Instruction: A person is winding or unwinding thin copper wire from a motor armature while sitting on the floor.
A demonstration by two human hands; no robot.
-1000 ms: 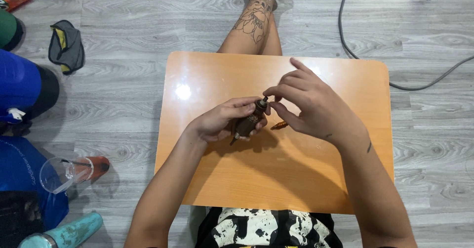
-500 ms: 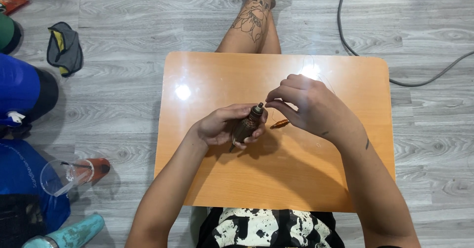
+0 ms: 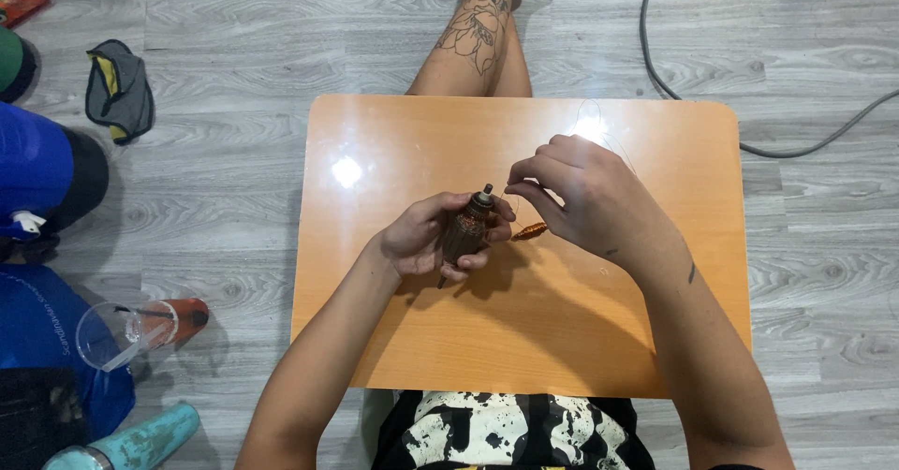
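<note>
The left hand (image 3: 421, 241) is gripping a dark brown cylindrical wound motor rotor (image 3: 465, 228) above the orange wooden table (image 3: 393, 339). The right hand (image 3: 581, 198) is pinching thin copper wire (image 3: 599, 114) just beside the rotor's top.

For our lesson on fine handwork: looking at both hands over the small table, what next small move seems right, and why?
Probably draw the right hand a little further from the rotor, keeping the wire taut. The left hand holds the rotor above the table, and the right fingertips pinch thin wire near its top.
</note>
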